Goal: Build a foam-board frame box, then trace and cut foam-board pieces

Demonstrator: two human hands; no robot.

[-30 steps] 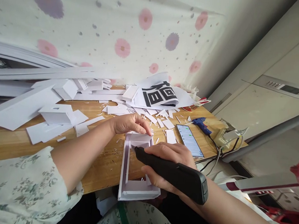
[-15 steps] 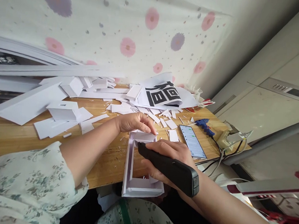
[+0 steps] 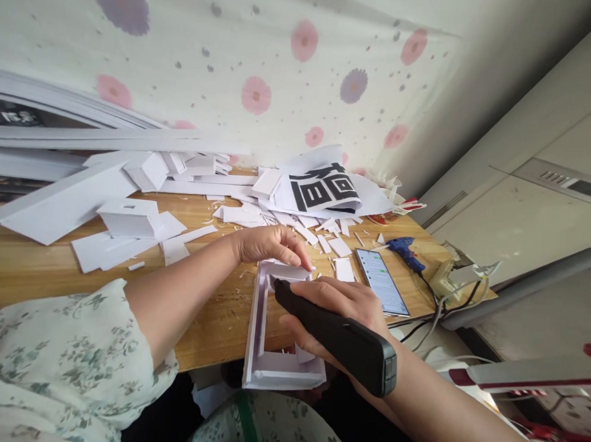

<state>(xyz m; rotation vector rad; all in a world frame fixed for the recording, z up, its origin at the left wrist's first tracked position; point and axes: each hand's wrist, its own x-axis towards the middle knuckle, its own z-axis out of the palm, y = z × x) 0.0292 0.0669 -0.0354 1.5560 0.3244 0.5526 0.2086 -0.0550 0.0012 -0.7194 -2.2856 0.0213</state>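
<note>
A white open rectangular frame [image 3: 256, 325], built from foam-board-like strips, lies lengthwise at the table's front edge, its near end jutting past it. My left hand [image 3: 273, 244] is curled over the frame's far end, fingertips against the far right corner; the thumb is partly seen. My right hand [image 3: 338, 300] wraps round a black handheld tool [image 3: 348, 341], thick at the back and narrowing to a tip. The tip is inside the frame near its far left corner, by the far wall. The hand covers much of the frame's right side. I cannot tell the tool's exact kind.
Offcuts [image 3: 340, 247] are strewn beyond the frame on the wooden table [image 3: 209, 322]. A phone [image 3: 382, 283] and a blue glue gun [image 3: 406, 252] with cables lie right. White board pieces [image 3: 61, 203] are stacked left; a printed sheet [image 3: 322, 186] lies at the back.
The whole view has shifted slightly. Both hands, the black tool and the frame keep nearly the same positions relative to each other.
</note>
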